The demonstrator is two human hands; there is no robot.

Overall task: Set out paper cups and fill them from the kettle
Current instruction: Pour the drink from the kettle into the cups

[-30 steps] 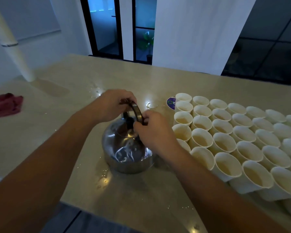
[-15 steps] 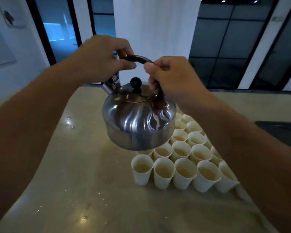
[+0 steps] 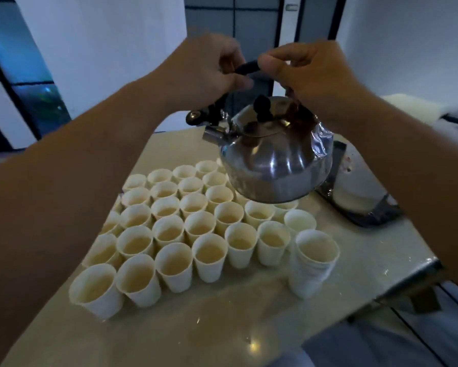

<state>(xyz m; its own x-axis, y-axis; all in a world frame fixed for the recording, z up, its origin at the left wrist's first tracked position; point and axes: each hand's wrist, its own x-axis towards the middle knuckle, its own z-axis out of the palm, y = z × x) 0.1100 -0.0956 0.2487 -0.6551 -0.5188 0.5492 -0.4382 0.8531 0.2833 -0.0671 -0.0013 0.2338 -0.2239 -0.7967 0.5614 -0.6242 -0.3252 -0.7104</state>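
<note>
Paper cups [image 3: 209,256] w/ pale liquid, packed in rows on surface [image 3: 222,321] below hands. Cup stack [image 3: 314,263] under right hand. Kettle [image 3: 275,160] held in air above far cups. Left hand [image 3: 204,72] and right hand [image 3: 315,72] both curled round black handle [image 3: 246,68].

Dim room, bluish light. Beige glossy bench [image 3: 222,327], wet spots and small light glints on its near part. White wall panel [image 3: 103,62] far left, dark-framed window [image 3: 37,102] left of it glowing blue. Dark glass panels with black frames [image 3: 249,30] far centre. White wall [image 3: 408,49] far right. Grey tiled floor [image 3: 447,327] at near right, past the bench edge.
</note>
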